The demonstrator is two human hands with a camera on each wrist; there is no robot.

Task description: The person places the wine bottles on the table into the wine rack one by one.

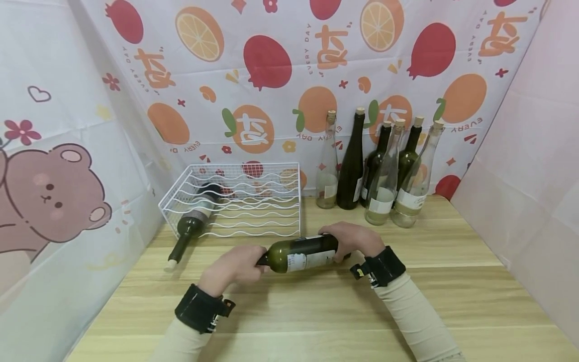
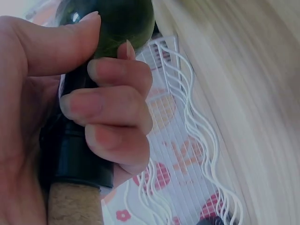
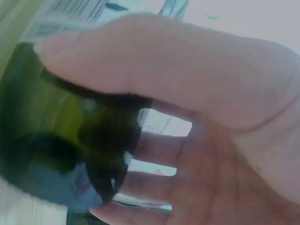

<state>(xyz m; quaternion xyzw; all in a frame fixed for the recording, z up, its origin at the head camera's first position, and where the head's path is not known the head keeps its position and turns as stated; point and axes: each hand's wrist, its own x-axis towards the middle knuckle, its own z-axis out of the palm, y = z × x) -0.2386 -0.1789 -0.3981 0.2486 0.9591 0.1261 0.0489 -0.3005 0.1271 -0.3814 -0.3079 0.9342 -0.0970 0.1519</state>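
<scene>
Holding green glass wine bottle almost level above wooden table, just in front of white wire wine rack. Gripping firmly corked neck with left hand, lower body with right hand. Probably stiff, smooth, rather heavy and fragile; best supported at both ends, without knocking.
</scene>
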